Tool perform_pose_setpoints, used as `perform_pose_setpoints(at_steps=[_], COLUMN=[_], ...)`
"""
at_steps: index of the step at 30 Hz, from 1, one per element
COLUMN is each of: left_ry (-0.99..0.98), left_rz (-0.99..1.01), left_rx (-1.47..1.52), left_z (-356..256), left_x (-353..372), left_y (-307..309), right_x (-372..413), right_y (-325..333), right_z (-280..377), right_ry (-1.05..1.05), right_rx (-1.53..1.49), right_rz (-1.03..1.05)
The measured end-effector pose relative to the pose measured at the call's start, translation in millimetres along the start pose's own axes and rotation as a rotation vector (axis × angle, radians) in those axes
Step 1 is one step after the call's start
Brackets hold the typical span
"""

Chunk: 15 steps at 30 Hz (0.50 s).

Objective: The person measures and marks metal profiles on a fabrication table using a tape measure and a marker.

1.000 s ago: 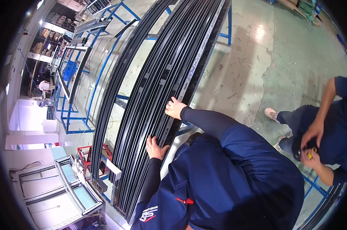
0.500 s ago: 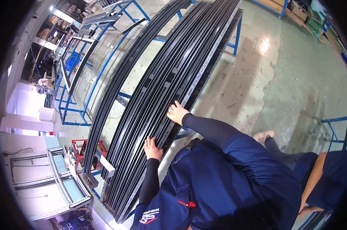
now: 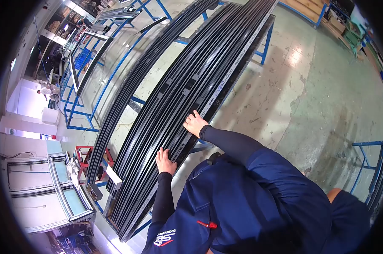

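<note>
A long stack of black aluminium profiles (image 3: 187, 84) lies on a blue steel rack (image 3: 265, 40) and runs from the lower left to the top. Its outer profile carries a white printed strip (image 3: 219, 86). My right hand (image 3: 195, 123) rests on that outer edge, fingers spread over the top. Lower down the same stack, my left hand (image 3: 164, 161) lies flat on the profiles, fingers pointing along them. Both arms are in black sleeves coming out of a navy jacket (image 3: 250, 203). Neither hand holds anything loose.
A second, narrower bundle of black profiles (image 3: 128, 95) lies parallel on the left. Glazed window frames (image 3: 60, 186) and a red stand (image 3: 89, 158) sit at the lower left. Another blue rack (image 3: 369, 165) stands at the right, and a co-worker's navy shoulder (image 3: 348, 216) shows at the lower right.
The co-worker at the right has dropped lower and mostly left the picture. My view has shifted along the stack; my left hand slid slightly down it, and my right hand stayed on the outer edge.
</note>
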<state>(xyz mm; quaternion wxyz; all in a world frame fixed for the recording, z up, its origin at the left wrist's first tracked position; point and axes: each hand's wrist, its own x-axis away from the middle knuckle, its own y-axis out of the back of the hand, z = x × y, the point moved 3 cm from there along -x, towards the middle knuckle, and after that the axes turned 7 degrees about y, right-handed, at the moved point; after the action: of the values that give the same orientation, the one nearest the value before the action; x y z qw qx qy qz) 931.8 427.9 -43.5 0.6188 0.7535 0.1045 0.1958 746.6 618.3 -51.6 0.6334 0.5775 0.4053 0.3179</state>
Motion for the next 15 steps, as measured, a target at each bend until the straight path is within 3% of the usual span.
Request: perform_pose_setpoints(at_steps=[7, 9, 11, 13, 15], left_ry=[-0.013, -0.015, -0.017, -0.002, -0.001], left_rz=[-0.001, -0.013, -0.033, -0.025, -0.009], left_rx=[-0.002, 0.011, 0.0, 0.001, 0.015], left_z=[2, 0, 0, -3, -4], left_x=[-1, 0, 1, 2, 2], left_y=[-2, -3, -5, -4, 0], right_x=[0, 5, 25, 56, 102], right_y=[-3, 5, 7, 33, 32], right_z=[0, -4, -8, -13, -17], right_ry=[-0.014, 0.007, 0.067, 0.114, -0.088], right_rx=[-0.027, -0.102, -0.199, -0.439, -0.608], right_rz=[-0.022, 0.059, -0.27, -0.38, -0.43])
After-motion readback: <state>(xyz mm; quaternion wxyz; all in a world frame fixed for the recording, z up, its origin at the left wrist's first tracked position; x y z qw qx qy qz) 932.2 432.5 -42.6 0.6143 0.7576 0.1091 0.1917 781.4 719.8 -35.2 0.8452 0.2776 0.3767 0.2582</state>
